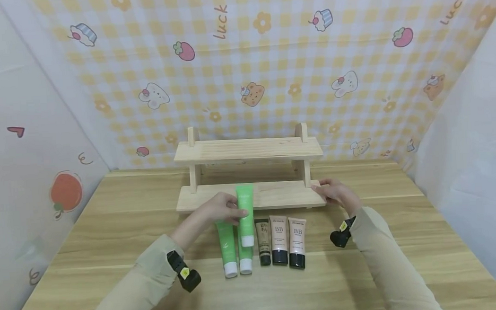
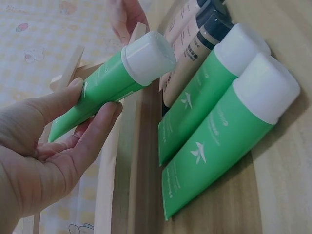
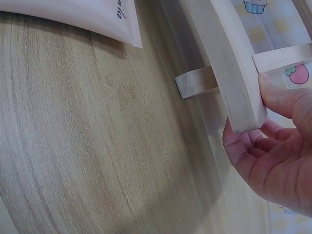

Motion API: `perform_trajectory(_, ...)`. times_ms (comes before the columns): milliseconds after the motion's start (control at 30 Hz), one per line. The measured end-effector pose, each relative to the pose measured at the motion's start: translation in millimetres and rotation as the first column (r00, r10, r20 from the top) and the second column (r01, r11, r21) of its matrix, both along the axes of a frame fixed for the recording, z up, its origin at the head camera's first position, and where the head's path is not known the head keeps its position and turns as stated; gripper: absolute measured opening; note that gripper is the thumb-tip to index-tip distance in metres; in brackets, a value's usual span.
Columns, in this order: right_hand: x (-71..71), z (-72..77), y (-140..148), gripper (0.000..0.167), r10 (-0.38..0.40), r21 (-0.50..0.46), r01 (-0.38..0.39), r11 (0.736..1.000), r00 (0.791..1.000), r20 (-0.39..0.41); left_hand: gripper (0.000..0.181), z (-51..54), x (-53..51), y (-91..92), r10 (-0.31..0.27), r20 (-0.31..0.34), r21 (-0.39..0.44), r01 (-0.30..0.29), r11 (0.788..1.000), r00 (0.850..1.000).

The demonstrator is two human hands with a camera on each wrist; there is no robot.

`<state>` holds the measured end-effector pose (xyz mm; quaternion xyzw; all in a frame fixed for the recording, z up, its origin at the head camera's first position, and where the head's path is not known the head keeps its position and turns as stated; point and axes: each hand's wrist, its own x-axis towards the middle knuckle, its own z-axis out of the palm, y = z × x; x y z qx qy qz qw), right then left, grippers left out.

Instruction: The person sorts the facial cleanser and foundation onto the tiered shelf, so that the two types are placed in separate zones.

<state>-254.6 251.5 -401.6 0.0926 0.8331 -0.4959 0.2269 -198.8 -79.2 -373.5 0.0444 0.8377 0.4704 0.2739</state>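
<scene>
My left hand (image 1: 225,208) pinches a green tube with a white cap (image 1: 246,214) between thumb and fingers, held above two other green tubes (image 1: 227,246). In the left wrist view the left hand (image 2: 58,141) has the held tube (image 2: 105,80) tilted, its white cap pointing up and away from the palm. My right hand (image 1: 337,194) grips the right end of the lower board of a two-tier wooden shelf (image 1: 282,195). Seen from the right wrist, the right hand (image 3: 278,146) has its thumb on top of the board (image 3: 239,87) and its fingers beneath.
Right of the green tubes lie a dark-capped slim tube (image 1: 263,241) and two pink BB tubes (image 1: 279,241) (image 1: 297,242), in a row before the shelf. A patterned cloth (image 1: 251,69) hangs behind the wooden table (image 1: 120,219).
</scene>
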Motion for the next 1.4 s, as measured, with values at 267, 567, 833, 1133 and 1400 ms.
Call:
perform_trajectory(267, 1.6, -4.2, 3, 0.063, 0.001, 0.008, -0.001, 1.000, 1.000, 0.006, 0.060, 2.0, -6.2, 12.7, -0.015, -0.012, 0.022, 0.015, 1.000, 1.000)
perform_trajectory(567, 2.4, -3.5, -1, 0.064, -0.002, 0.016, 0.002, 1.000, 1.000, 0.013, 0.058, 5.8, -10.8, 26.1, 0.015, -0.026, 0.094, -0.012, 0.995, 1.000)
perform_trajectory(833, -6.9, -9.1, 6, 0.076, 0.040, -0.002, -0.040, 0.999, 0.999, 0.008, 0.048, 15.8, -17.6, 33.1, 0.009, -0.050, 0.070, -0.006, 0.998, 0.999)
perform_trajectory(1133, 0.0, 4.6, 1, 0.065, 0.031, 0.039, -0.032, 0.999, 0.999, 0.013, 0.053, 31.2, -25.1, 38.1, -0.017, -0.072, 0.100, 0.024, 0.995, 0.997)
perform_trajectory(1400, -1.7, -0.5, 2, 0.063, 0.021, 0.024, -0.022, 0.999, 1.000, 0.022, 0.049, 45.3, -30.1, 40.4, -0.010, -0.100, 0.162, 0.027, 0.986, 0.995)
